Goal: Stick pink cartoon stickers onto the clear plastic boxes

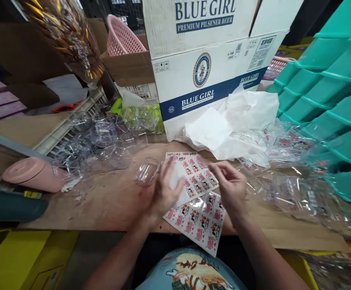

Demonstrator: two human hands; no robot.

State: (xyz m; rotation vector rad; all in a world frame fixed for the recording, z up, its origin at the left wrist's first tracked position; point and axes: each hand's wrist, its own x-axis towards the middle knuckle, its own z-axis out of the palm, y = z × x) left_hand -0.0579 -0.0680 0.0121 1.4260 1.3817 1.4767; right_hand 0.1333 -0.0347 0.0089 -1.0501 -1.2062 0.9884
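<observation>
My left hand (166, 187) lies with fingers stretched out over the left side of a sticker sheet (198, 173), where a whitish bare strip shows. Rows of pink lettering and small cat figures cover this sheet. My right hand (231, 183) is pinched at the sheet's right edge; a blurred pinkish clear sticker (204, 162) shows at its fingertips. Beneath lies a second sticker sheet (195, 225), turned at an angle and hanging past the table's front edge. A small clear plastic box (147, 171) rests just left of my left hand.
Clear plastic boxes (103, 141) pile up at the left; boxes with stickers (296, 193) lie at the right. A white beer carton (208, 72) stands behind crumpled white paper (242, 121). Teal bins (338, 100) are stacked right. A pink bottle (33, 174) lies left.
</observation>
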